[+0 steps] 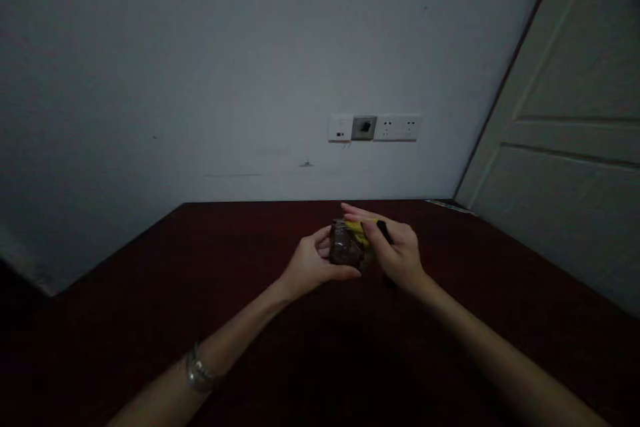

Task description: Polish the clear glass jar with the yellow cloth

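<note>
My left hand (311,264) grips a small dark brown object (344,244) with a shiny, boxy surface, its thumb along the lower edge and its fingers behind the left side. My right hand (397,250) is closed on a yellow item (361,232) that lies against the brown object's upper right side. A black part (384,229) shows between the right hand's fingers. The dim light and the fingers hide what kind of things these are. Both hands are held close together over the dark red tabletop (240,253).
A pale wall (225,67) stands behind the table, with a row of sockets and switches (397,127) on it. At the right is a panelled door (570,167). A thin flat item (450,206) lies at the table's far right corner. My left wrist wears a bracelet (199,371).
</note>
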Demonstrator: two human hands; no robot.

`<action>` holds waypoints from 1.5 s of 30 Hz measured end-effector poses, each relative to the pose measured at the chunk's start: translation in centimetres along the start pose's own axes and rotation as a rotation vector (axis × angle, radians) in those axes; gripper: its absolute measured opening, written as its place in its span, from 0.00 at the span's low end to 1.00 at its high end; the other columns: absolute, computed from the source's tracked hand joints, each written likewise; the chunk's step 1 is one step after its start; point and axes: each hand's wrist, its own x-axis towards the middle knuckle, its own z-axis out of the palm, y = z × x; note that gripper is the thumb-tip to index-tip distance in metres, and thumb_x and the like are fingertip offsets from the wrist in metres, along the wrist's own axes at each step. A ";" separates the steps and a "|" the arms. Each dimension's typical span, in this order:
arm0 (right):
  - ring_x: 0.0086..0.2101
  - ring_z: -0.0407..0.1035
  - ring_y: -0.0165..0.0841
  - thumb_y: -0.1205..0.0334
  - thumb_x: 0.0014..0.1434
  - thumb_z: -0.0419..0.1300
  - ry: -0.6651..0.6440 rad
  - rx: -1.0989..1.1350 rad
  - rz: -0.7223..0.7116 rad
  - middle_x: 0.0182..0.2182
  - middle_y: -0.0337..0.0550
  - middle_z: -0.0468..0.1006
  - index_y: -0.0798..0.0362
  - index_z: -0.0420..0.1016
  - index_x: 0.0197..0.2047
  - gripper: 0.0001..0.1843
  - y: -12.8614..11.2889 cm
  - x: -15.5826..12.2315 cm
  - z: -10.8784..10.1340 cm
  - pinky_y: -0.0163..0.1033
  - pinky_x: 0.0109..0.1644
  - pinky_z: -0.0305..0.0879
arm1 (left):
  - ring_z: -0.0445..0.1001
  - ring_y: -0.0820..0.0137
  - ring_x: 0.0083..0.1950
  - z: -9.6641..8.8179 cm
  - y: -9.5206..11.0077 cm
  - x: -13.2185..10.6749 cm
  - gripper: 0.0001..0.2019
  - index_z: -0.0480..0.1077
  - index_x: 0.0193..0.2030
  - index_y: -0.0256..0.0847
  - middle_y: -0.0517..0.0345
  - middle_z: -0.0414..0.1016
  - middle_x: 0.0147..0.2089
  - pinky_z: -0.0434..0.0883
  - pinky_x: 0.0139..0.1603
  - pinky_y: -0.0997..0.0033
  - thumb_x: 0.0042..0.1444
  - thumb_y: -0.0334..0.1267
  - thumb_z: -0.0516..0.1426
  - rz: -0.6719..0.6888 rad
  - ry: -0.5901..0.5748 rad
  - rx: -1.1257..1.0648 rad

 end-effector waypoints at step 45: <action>0.58 0.62 0.43 0.63 0.44 0.70 -0.155 0.065 0.142 0.60 0.50 0.64 0.48 0.57 0.63 0.45 5.4 0.6 -2.7 0.52 0.62 0.57 | 0.71 0.55 0.53 -1.1 1.2 5.2 0.31 0.64 0.58 0.37 0.39 0.70 0.56 0.75 0.41 0.60 0.50 0.52 0.61 -0.188 -0.301 0.296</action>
